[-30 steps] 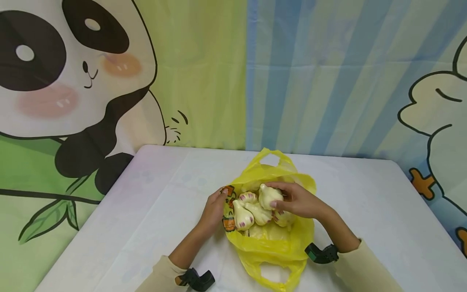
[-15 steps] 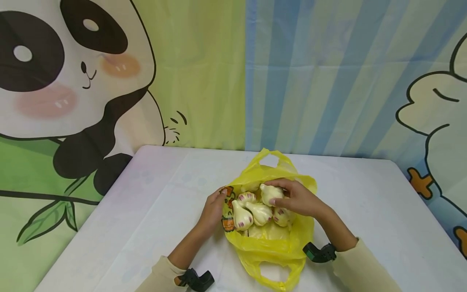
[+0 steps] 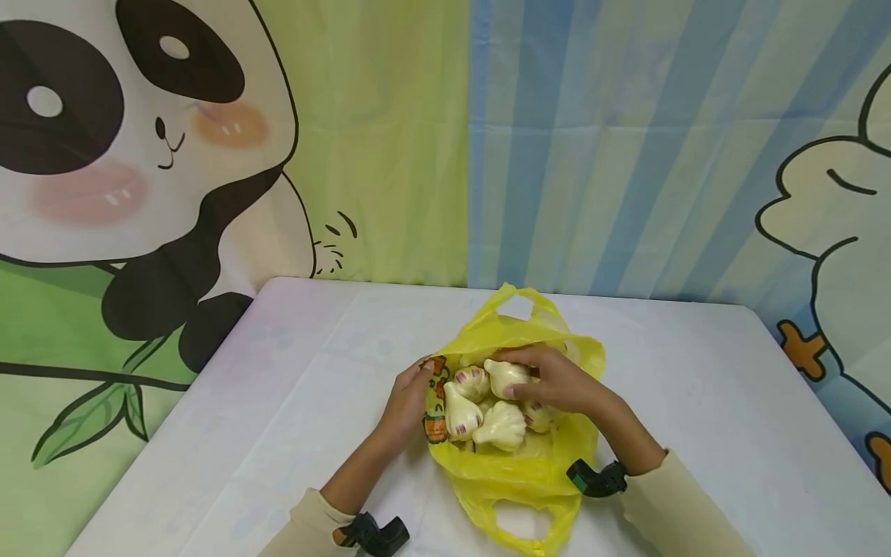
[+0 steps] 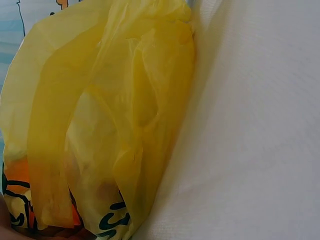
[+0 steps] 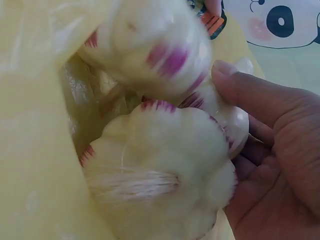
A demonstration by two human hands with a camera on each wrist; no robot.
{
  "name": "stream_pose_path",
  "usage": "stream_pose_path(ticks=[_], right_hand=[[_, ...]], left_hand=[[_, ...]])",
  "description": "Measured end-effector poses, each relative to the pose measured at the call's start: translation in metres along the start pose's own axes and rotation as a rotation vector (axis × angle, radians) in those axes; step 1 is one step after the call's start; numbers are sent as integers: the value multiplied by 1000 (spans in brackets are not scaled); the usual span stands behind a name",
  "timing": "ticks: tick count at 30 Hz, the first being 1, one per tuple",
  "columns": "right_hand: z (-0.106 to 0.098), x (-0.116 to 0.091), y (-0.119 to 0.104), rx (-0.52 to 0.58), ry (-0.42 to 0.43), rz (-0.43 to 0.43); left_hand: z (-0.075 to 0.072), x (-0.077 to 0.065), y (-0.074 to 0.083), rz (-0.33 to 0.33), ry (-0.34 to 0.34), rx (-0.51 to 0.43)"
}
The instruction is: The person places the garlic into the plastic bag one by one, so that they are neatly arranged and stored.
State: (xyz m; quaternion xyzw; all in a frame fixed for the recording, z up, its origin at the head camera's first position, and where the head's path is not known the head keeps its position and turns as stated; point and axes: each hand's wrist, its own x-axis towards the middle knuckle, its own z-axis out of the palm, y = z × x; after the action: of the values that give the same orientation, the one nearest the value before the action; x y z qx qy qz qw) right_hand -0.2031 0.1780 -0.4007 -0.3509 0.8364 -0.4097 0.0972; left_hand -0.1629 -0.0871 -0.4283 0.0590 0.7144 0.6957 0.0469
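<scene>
A yellow plastic bag (image 3: 515,456) lies with its mouth spread wide and several white garlic bulbs (image 3: 503,425) with purple marks inside. My left hand (image 3: 406,402) pinches the bag's left rim, thumb over the edge by the printed orange pattern. My right hand (image 3: 560,379) reaches into the mouth and grips one garlic bulb (image 3: 506,377) between thumb and fingers. In the right wrist view, that thumb presses on a garlic bulb (image 5: 235,120) behind a larger garlic bulb (image 5: 160,165). Bag plastic (image 4: 110,115) fills the left part of the left wrist view.
Under the bag is a table (image 3: 292,433) covered in white cloth. Behind it hangs a printed backdrop (image 3: 390,139) with a panda. The bag's two handle loops (image 3: 529,548) spread toward the back and front. A black wrist camera (image 3: 599,478) sits on each wrist.
My right hand has shifted left with the garlic bulb it holds. Another bulb in the bag has slid toward the front. My left hand stays at the bag's rim.
</scene>
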Motion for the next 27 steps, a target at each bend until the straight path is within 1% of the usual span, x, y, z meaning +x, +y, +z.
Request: stream_pose_path(ticks=[2, 4, 12, 21, 27], right_hand=[[0, 1, 0, -40, -15, -14], [0, 1, -2, -52, -26, -16], [-1, -2, -8, -19, -17, 33], [0, -6, -8, 0, -10, 22], [1, -8, -6, 19, -6, 31]], left_hand=[[0, 0, 0, 1, -1, -3], [1, 0, 1, 4, -2, -1], [1, 1, 2, 9, -1, 3], [1, 0, 1, 12, 1, 9], [0, 0, 1, 15, 2, 11]])
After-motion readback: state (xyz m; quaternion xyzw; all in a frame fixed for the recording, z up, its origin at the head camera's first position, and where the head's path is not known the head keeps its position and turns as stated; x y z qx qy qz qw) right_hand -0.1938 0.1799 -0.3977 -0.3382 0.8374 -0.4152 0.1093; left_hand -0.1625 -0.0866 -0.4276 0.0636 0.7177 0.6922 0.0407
